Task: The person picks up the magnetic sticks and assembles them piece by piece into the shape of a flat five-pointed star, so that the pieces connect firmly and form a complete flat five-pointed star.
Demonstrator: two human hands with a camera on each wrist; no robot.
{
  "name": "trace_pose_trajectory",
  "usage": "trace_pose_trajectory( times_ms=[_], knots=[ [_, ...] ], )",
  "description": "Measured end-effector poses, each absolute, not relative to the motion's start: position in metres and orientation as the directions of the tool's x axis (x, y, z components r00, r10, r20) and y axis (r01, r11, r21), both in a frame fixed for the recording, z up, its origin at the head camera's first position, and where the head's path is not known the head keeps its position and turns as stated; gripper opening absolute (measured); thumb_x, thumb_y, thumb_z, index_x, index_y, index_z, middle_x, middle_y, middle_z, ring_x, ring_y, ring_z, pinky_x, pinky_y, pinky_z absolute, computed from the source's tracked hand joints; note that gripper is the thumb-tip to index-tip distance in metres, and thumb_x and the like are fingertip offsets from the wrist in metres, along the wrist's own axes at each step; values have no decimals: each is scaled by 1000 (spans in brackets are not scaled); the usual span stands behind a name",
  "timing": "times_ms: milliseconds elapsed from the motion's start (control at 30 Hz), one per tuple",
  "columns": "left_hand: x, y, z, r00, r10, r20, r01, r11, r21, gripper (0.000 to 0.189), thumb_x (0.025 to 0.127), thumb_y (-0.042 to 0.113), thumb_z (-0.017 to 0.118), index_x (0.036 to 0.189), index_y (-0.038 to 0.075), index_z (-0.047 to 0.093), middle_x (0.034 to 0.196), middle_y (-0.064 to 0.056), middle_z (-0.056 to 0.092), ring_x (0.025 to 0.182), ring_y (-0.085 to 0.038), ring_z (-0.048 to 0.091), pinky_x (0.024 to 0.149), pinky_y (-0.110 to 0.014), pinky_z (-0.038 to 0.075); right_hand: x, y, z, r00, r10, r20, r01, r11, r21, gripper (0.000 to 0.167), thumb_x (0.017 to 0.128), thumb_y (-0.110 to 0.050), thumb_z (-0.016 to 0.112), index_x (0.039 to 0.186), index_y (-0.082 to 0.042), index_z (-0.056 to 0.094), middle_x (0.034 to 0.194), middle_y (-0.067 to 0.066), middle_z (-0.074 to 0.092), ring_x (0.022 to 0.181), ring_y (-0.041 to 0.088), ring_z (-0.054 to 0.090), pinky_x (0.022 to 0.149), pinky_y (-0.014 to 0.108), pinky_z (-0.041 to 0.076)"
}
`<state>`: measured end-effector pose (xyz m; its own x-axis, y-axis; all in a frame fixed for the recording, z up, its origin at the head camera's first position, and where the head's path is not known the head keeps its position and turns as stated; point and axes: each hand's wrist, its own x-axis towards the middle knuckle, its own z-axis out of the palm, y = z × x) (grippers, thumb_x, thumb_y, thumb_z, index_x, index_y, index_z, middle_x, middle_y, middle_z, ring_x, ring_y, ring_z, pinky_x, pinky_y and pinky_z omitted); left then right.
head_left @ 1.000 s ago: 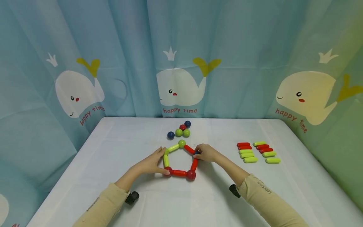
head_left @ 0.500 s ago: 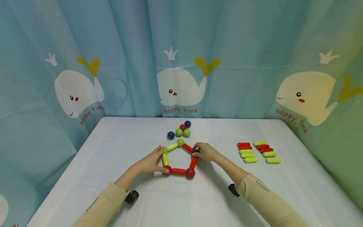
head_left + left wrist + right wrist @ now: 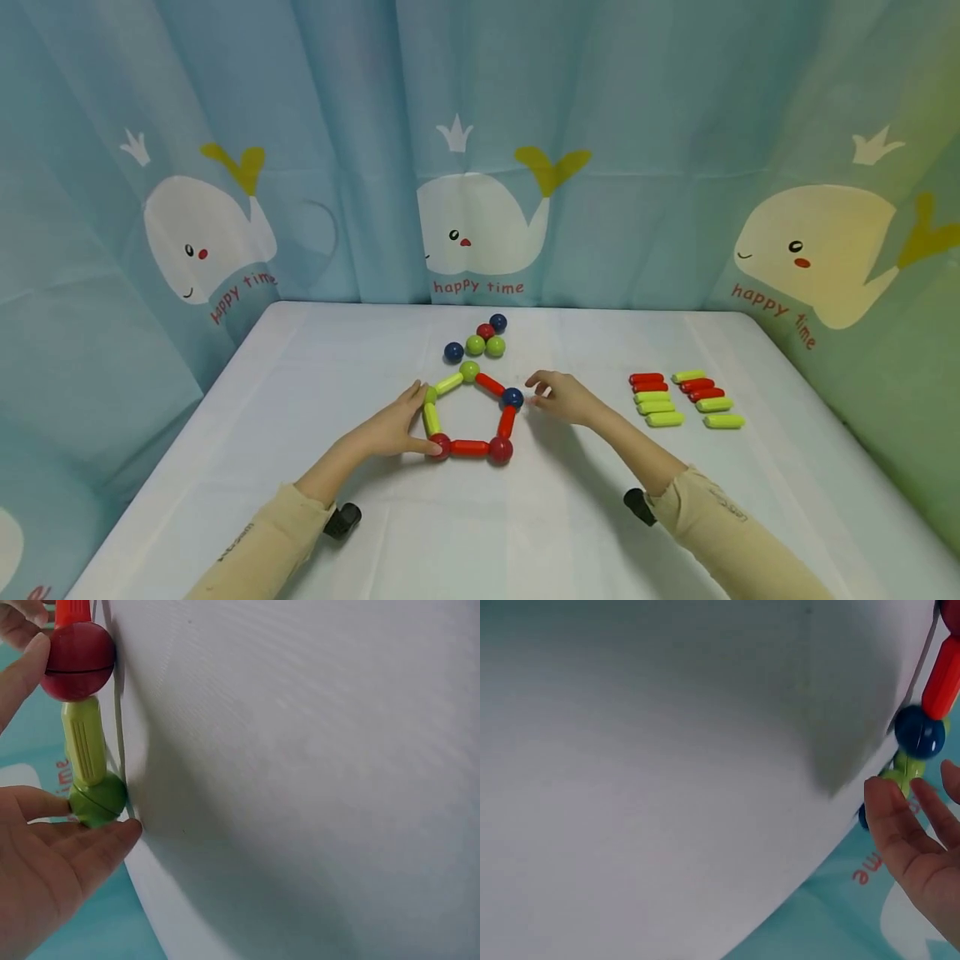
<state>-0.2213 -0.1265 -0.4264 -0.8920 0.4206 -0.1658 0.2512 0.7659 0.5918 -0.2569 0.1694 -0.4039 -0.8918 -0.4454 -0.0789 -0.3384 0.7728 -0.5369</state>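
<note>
A pentagon of magnetic building sticks and balls (image 3: 469, 448) lies on the table, with red and yellow-green sticks between its balls. My left hand (image 3: 386, 427) holds its left side: the thumb is on the red ball (image 3: 79, 661), and fingers lie around the green ball (image 3: 98, 799). A yellow-green stick (image 3: 85, 741) joins those two balls. Just right of the pentagon's blue ball (image 3: 512, 398), my right hand (image 3: 566, 400) hovers with loosely bent fingers. Nothing is between its thumb and fingers in the right wrist view.
Behind the pentagon sit several loose balls, among them a blue ball (image 3: 453, 352) and a red ball (image 3: 485, 332). Two columns of loose red and yellow-green sticks (image 3: 664, 419) lie on the right of the white table (image 3: 465, 533). A whale-print curtain (image 3: 345, 167) surrounds the table.
My right hand has let go of the pentagon's blue ball and moved off to the right. The pentagon has shifted slightly left, with my left hand still on it.
</note>
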Motion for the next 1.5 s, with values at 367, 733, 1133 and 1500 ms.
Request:
trace_pose_trajectory(
  times_ms=[367,733,1133,1500],
  knots=[
    [-217,-131,-425,-892,425,-153,258,758,599,98,77,38,76,148,0,20,156,-23,10,143,-39,17,113,-51,23,-246,211,-400,-890,-454,40,-408,754,-514,19,90,-5,58,105,6,61,91,14,64,80,22,58,73,34,51],
    [-206,-130,-418,-892,445,-85,314,742,592,72,84,32,70,143,6,38,154,-19,24,141,-38,25,111,-53,26,-235,253,-390,-900,-421,115,-421,770,-480,17,88,-4,61,102,5,63,86,10,65,78,21,59,70,29,51],
    [-189,-115,-412,-839,539,69,489,694,528,49,88,25,66,130,3,54,135,-20,52,129,-38,44,104,-53,36,-224,296,-389,-917,-381,121,-394,807,-441,15,86,-3,64,98,4,64,83,6,64,75,16,57,65,23,48],
    [-190,-89,-413,-803,594,39,527,679,511,40,90,24,63,128,10,59,133,-10,56,126,-26,50,103,-43,41,-216,322,-388,-902,-381,204,-431,823,-369,8,82,0,67,90,1,65,78,2,62,74,14,56,64,29,51]
  ],
)
